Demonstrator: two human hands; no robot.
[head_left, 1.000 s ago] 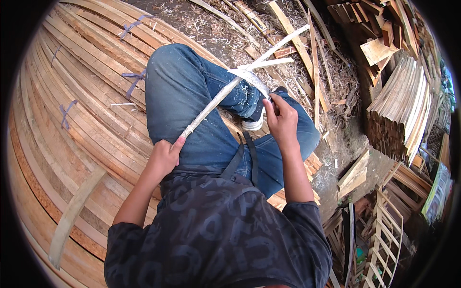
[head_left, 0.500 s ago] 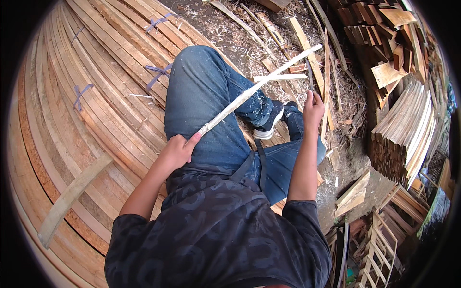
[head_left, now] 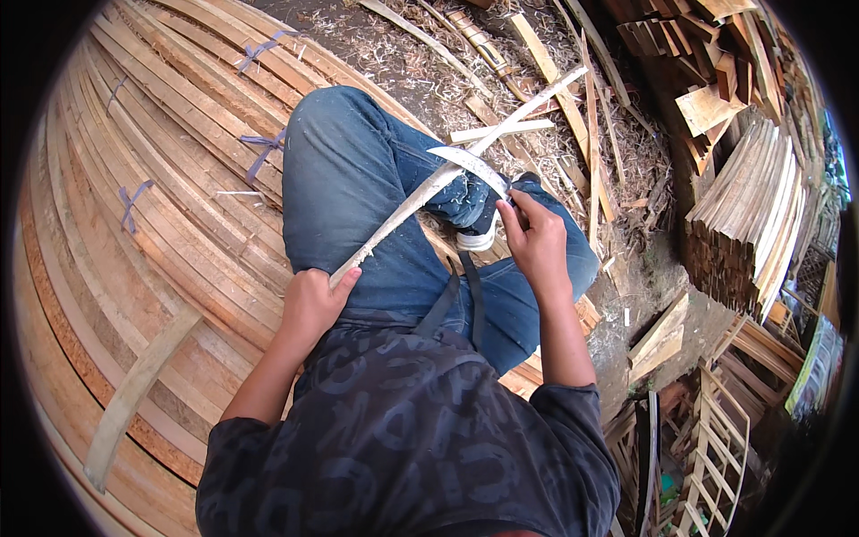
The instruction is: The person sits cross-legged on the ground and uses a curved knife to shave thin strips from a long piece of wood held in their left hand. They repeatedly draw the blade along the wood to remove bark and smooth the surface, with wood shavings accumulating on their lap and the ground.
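Note:
My left hand (head_left: 313, 302) grips the near end of a long pale wooden strip (head_left: 420, 197) that slants up to the right across my blue-jeaned lap. My right hand (head_left: 535, 240) holds a curved metal blade (head_left: 472, 165) whose edge lies across the strip near its middle. My foot in a white-soled shoe (head_left: 479, 234) rests just below the blade.
A big stack of curved wooden slats (head_left: 134, 233), tied with purple bands, fills the left. Wood shavings and loose sticks (head_left: 555, 98) cover the ground ahead. Stacked cut boards (head_left: 752, 215) and a wooden frame (head_left: 716, 447) stand at the right.
My right hand has come back toward me and now sets the blade on the strip; half a second ago it was farther out. The strip stays held in my left hand.

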